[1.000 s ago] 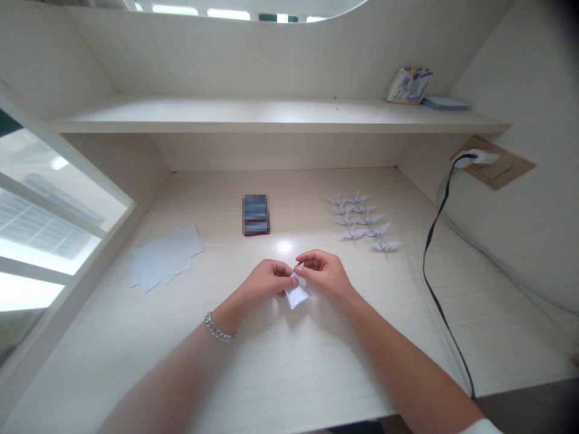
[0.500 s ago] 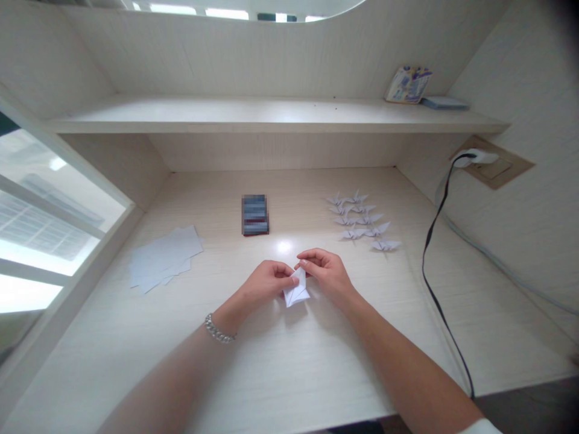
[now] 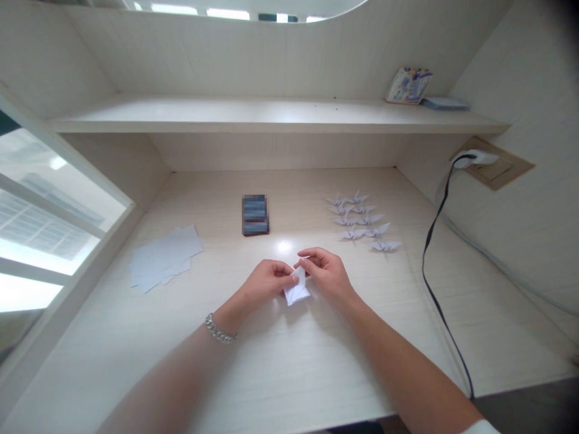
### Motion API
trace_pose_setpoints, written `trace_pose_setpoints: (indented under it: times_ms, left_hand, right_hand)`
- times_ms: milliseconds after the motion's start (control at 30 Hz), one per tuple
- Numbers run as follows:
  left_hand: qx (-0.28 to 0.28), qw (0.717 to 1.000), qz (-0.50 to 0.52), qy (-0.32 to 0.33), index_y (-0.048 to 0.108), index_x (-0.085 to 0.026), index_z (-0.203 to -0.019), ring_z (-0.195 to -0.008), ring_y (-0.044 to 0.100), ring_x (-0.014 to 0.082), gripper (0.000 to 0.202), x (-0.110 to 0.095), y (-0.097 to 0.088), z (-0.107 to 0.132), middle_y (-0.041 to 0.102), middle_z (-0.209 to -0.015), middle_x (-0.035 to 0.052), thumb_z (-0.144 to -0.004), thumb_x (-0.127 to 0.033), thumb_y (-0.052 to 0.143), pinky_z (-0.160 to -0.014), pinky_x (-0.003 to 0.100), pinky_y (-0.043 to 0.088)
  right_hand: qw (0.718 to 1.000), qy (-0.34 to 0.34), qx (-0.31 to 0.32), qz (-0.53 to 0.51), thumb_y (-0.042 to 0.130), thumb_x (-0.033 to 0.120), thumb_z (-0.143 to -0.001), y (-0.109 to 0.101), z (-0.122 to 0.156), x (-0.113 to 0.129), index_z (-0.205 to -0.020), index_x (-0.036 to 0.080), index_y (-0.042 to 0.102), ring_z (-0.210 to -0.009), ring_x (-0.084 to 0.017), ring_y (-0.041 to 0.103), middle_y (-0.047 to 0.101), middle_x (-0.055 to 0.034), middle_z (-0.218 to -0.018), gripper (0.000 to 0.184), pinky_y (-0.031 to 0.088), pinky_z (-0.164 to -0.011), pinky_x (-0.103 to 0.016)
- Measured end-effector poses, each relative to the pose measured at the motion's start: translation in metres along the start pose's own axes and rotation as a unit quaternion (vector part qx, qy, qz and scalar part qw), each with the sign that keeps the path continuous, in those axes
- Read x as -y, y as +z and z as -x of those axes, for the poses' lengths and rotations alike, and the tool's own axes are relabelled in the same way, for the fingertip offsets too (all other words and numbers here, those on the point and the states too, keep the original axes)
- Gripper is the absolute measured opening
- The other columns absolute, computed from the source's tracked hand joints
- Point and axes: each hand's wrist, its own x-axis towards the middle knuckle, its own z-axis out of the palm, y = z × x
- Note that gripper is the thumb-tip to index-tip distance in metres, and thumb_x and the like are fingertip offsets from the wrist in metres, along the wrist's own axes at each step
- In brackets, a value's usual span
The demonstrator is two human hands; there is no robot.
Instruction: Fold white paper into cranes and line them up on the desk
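Note:
A small piece of folded white paper [image 3: 297, 293] is held just above the desk between both hands, its creased, pointed end toward me. My left hand [image 3: 272, 278] pinches it from the left, thumb on top. With thumb and fingertips, my right hand [image 3: 326, 271] grips its upper far corner; the fingers partly hide that corner. Several folded paper cranes [image 3: 360, 220] stand in rows beyond my right hand. To the left lies a loose spread of white paper sheets [image 3: 165, 258].
A dark, blurred-out rectangular object [image 3: 256, 214] lies on the desk [image 3: 253, 386] ahead. A black cord [image 3: 427, 253] runs from the wall socket [image 3: 500, 169] down the right side. Above the back is a shelf [image 3: 235, 111] with a small printed packet [image 3: 409, 85]. A window frame borders the left.
The folded paper's near end has tilted up very slightly. Both hands keep their grip in almost the same place.

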Motion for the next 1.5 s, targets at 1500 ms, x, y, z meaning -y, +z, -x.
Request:
trace_pose_setpoints:
  times_ms: [1500]
  left_hand:
    - [-0.092, 0.988, 0.102, 0.068, 0.053, -0.015, -0.109, -0.055, 0.061, 0.0131, 0.044, -0.005, 0.012, 0.000, 0.060, -0.060, -0.0012, -0.069, -0.028, 0.067, -0.058, 0.026, 0.051]
  right_hand:
    - [0.998, -0.004, -0.028, -0.047, 0.070, 0.030, -0.066, 0.007, -0.004, -0.010, -0.077, 0.016, 0.064, -0.064, -0.017, 0.061, 0.067, -0.0031, -0.072, 0.018, 0.046, -0.059, -0.027]
